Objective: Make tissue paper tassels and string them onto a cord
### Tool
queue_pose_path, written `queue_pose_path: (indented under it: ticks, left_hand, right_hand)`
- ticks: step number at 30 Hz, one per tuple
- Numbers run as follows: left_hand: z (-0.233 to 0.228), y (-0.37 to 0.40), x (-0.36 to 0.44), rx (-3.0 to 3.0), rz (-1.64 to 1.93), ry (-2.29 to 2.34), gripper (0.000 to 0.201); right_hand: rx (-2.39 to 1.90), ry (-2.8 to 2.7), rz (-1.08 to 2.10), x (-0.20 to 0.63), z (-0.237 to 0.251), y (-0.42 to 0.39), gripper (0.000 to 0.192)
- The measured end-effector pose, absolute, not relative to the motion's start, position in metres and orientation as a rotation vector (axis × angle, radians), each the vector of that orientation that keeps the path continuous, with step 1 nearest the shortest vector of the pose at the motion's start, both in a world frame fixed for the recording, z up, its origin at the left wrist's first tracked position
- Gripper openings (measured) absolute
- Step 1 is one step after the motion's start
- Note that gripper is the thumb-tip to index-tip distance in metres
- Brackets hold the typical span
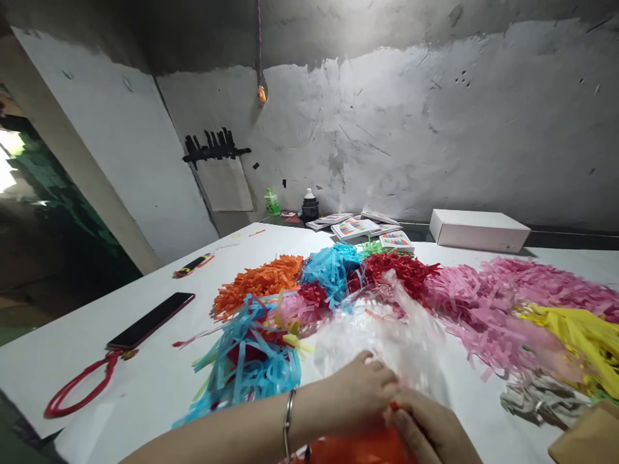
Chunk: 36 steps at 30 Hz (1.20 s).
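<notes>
My left hand (pixel 365 390), with a metal bangle on the wrist, is closed with its fingers curled. It meets my right hand (pixel 428 425) at the bottom centre. The right fingers pinch a red piece (pixel 394 405), whose tip shows between both hands. What the left fingers hold is hidden. Under the hands lies a blurred red sheet-like thing (pixel 362 448), cut off by the lower edge. Just beyond them a crumpled clear plastic bag (pixel 377 335) rests on the white table. To its left is a heap of blue paper strips (pixel 261 367).
Orange strips (pixel 264 281), dark red strips (pixel 399 270) and pink strips (pixel 483 296) lie behind and right. A yellow bundle (pixel 585 332) is far right. A phone (pixel 149 320) with a red strap and a cutter (pixel 192 265) lie left. A white box (pixel 478 230) stands at the back.
</notes>
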<state>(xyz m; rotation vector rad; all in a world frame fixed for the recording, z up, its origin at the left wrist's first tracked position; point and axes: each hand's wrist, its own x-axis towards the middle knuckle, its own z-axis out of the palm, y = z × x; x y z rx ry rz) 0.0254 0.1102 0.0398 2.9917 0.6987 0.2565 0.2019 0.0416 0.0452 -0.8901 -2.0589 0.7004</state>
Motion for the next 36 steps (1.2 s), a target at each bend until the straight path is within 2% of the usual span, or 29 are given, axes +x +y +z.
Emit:
queue_pose_path:
  ticks: [1,4,8,12,16,21,26,28,32,36]
  left_hand:
    - [0.025,0.101,0.029,3.039,0.25,0.604,0.005]
    - [-0.002,0.083,0.032,3.053,0.257,0.491,0.028]
    - [0.008,0.088,0.015,2.947,0.245,0.358,0.029]
    - [0.033,0.112,-0.012,2.597,0.392,0.709,0.013]
    - [0.039,0.152,-0.017,2.486,0.554,1.105,0.036]
    - [0.024,0.201,0.014,2.44,0.564,1.247,0.016]
    - [0.016,0.221,0.031,2.364,0.563,1.244,0.03]
    - [0.021,0.218,0.031,2.309,0.617,1.231,0.027]
    - [0.037,0.194,0.025,2.138,0.752,1.141,0.007]
    - [0.047,0.157,0.02,1.841,0.839,1.023,0.012]
  right_hand:
    - [-0.905,-2.019,0.728,0.2,0.052,0.044,0.033]
    - [-0.967,-1.915,0.811,0.191,0.058,0.064,0.034]
    - [-1.135,-1.781,0.901,0.198,0.029,0.105,0.038]
    - [-1.32,-1.627,0.954,0.224,-0.009,0.13,0.037]
    - [-1.371,-1.581,1.052,0.231,-0.023,0.133,0.04]
    - [-1.38,-1.592,1.128,0.223,-0.021,0.13,0.043]
    - [-1.384,-1.651,1.098,0.224,-0.021,0.128,0.043]
    - [-1.387,-1.678,1.068,0.224,-0.019,0.126,0.043]
    - [-1.355,-1.719,1.009,0.221,-0.009,0.12,0.043]
    - [-1.276,-1.766,0.921,0.212,0.01,0.106,0.041]
